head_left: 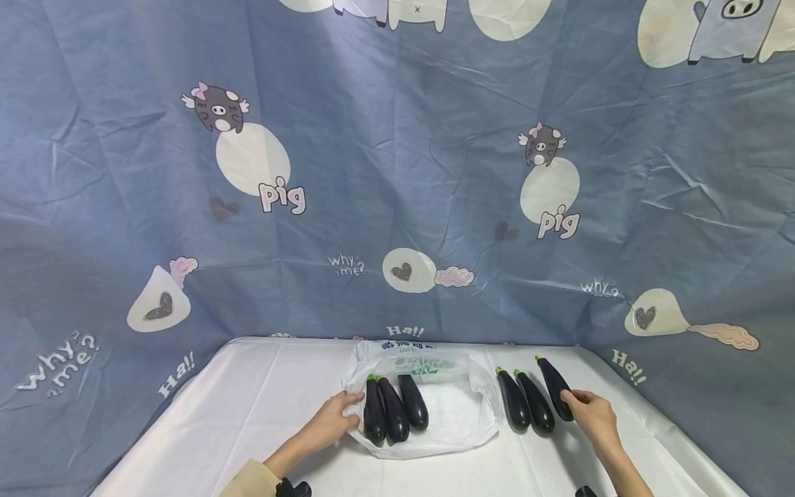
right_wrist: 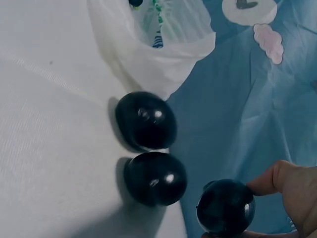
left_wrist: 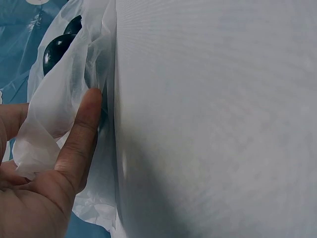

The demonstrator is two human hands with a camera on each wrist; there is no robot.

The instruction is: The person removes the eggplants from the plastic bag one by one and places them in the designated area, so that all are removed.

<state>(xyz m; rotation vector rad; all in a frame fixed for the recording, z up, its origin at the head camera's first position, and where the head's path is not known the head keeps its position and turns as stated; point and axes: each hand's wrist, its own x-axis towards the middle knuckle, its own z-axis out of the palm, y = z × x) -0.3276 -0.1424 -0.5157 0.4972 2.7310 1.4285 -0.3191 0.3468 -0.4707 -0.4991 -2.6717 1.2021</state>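
A thin white plastic bag [head_left: 456, 435] lies with its mouth spread wide on the table, and three dark eggplants [head_left: 395, 414] rest side by side inside it. At the bag's left edge, my left hand [head_left: 335, 417] holds the plastic; in the left wrist view the film [left_wrist: 47, 134] passes between its fingers. My right hand [head_left: 593, 414] grips an eggplant [head_left: 553, 386] by its thick lower part, green stem pointing away. In the right wrist view that eggplant [right_wrist: 225, 208] sits between thumb and fingers. Just left of it lie two more eggplants [head_left: 513, 400], close together.
A white cloth covers the table [head_left: 248, 393]. Behind it and along both sides hangs a blue curtain [head_left: 348, 172] printed with pigs and lettering. The two loose eggplants [right_wrist: 148, 148] stand between the right hand and the bag's right edge.
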